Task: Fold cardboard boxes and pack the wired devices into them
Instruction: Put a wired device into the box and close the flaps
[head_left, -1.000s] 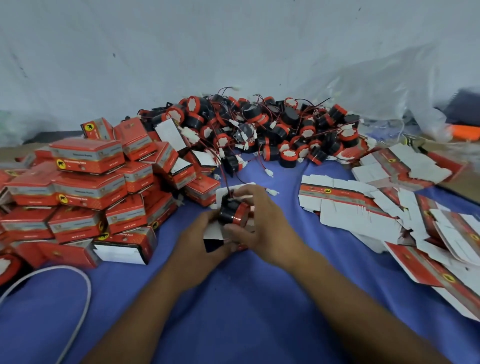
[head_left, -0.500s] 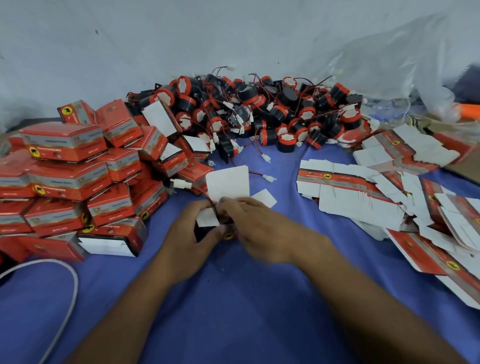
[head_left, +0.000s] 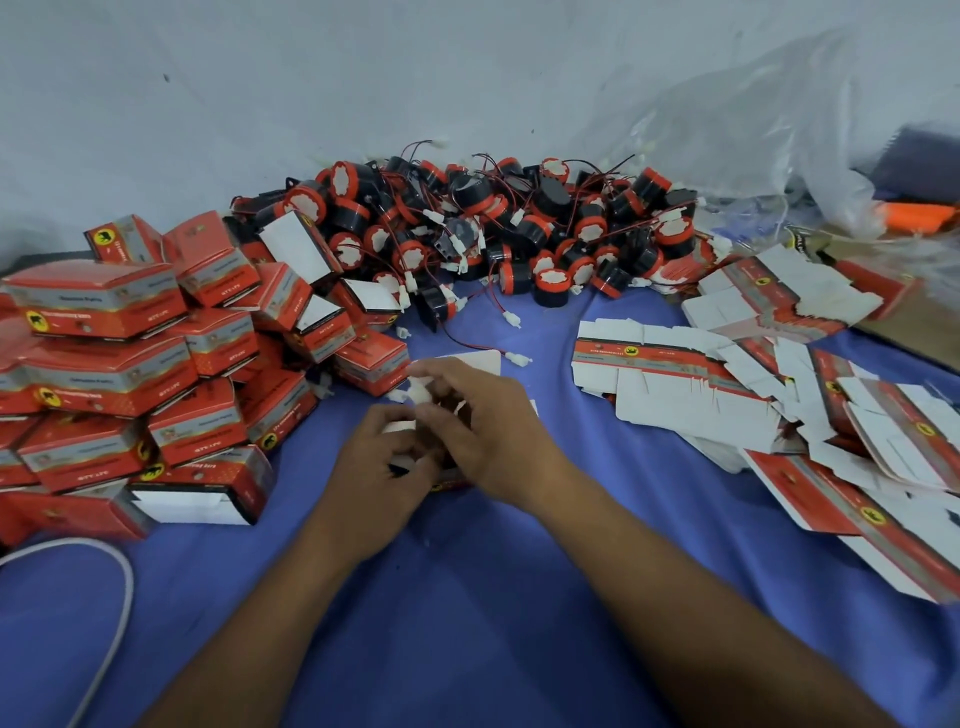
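Blue sheet (head_left: 467, 597) under pale grey wall (head_left: 260, 104). Upper centre: heap of wired devices (head_left: 493, 228). Left: folded boxes (head_left: 130, 364). Right: flat blanks (head_left: 727, 389).

Centre: 1 open box (head_left: 451, 482) between 2 hands. Left hand (head_left: 374, 467) grip curled round its side. Right hand (head_left: 483, 431) grip pinched a white piece (head_left: 420, 391).

Since 0.5 s before, the right hand had risen over the flap (head_left: 480, 358).

Box contents were hidden. The white piece was blurred, flap or plug unclear.
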